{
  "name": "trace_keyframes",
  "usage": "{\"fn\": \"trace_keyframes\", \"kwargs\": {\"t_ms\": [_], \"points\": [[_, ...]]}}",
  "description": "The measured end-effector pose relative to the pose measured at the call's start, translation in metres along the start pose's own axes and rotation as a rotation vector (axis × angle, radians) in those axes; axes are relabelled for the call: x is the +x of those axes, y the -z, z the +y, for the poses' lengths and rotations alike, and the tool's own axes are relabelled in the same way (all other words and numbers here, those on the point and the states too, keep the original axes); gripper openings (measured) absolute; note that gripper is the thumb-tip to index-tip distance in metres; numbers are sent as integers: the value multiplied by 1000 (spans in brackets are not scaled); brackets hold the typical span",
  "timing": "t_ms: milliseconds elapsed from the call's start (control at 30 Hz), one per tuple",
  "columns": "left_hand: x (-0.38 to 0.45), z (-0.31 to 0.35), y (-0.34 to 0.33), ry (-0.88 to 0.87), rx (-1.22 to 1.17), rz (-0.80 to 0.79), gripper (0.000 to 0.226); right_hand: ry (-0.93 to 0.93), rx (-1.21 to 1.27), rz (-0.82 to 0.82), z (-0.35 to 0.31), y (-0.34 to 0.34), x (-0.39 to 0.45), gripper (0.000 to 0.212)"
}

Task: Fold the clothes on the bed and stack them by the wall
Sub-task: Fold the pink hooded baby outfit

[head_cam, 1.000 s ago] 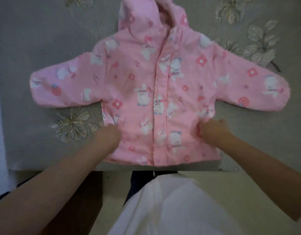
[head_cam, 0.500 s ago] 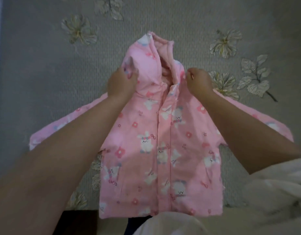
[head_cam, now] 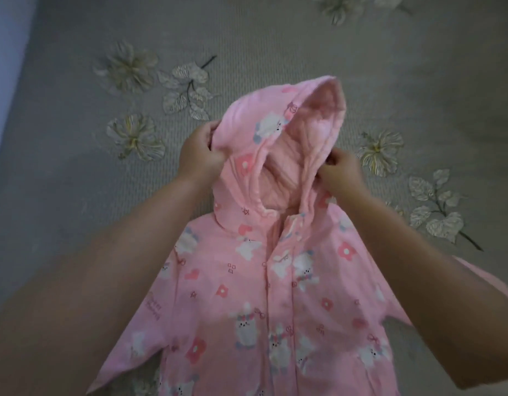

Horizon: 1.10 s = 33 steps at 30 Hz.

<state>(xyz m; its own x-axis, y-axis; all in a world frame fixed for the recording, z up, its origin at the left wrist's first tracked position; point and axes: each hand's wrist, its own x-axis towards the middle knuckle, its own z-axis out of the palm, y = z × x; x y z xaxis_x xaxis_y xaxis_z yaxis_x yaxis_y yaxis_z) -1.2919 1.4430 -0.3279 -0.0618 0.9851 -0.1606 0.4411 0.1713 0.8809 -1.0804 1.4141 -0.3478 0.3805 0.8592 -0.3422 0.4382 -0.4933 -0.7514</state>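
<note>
At frame centre, the left hand [head_cam: 202, 155] and right hand [head_cam: 340, 170] each pinch a hood [head_cam: 278, 138] edge of the jacket [head_cam: 261, 295], apparently to flatten it on the bedspread [head_cam: 75, 224].

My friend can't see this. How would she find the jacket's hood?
Look at the grey flowered bedspread; a pink bunny-print jacket lies on it. Its hood is the pointed top part, open and showing plain pink lining, pinched between the left hand and right hand.

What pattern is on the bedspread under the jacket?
Grey bedspread with pale embroidered flowers and leaves, seen in the head view.
</note>
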Motion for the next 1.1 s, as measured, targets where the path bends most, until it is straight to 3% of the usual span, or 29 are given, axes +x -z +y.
{"fn": "trace_keyframes", "kwargs": {"t_ms": [67, 167, 233, 300, 400, 467, 533, 633, 767, 833, 867, 900, 967, 1033, 1100], "points": [[5, 0, 2, -59, 66, 47, 40, 17, -37, 63, -6, 8, 4, 20], [4, -15, -8, 173, 285, 72, 48, -158, -173, 33, 2, 12, 8, 38], [-17, -32, -14, 263, 371, 71, 46, -239, -272, 43, 19, 17, 2, 37], [-59, -50, -19, 222, 451, 10, 42, -246, -379, 106, 47, 30, -17, 37], [-132, -80, -26, 10, 652, -159, 44, -249, -527, 297, 106, 60, -66, 39], [-170, -94, -30, -120, 764, -229, 49, -467, -535, 465, 146, 81, -102, 48], [-195, -101, -34, -130, 832, -299, 54, -698, -452, 471, 179, 94, -132, 57], [-213, -102, -43, -144, 853, -419, 61, -778, -88, 430, 199, 91, -154, 52], [-216, -93, -72, -346, 942, -611, 64, -883, 457, 598, 192, 91, -133, 47], [-220, -97, -85, -394, 964, -653, 61, -886, 597, 713, 182, 97, -119, 39], [-222, -102, -89, -352, 982, -657, 60, -850, 608, 675, 174, 100, -113, 37], [-223, -108, -93, -304, 991, -634, 59, -718, 640, 669, 168, 100, -114, 35], [-222, -110, -94, -265, 1018, -609, 58, -417, 473, 706, 141, 88, -117, 31], [-224, -103, -90, -208, 838, -573, 57, -138, 276, 591, 110, 63, -132, 25], [-230, -87, -78, -107, 569, -433, 54, 153, 28, 413, 93, 27, -148, 22]]}}
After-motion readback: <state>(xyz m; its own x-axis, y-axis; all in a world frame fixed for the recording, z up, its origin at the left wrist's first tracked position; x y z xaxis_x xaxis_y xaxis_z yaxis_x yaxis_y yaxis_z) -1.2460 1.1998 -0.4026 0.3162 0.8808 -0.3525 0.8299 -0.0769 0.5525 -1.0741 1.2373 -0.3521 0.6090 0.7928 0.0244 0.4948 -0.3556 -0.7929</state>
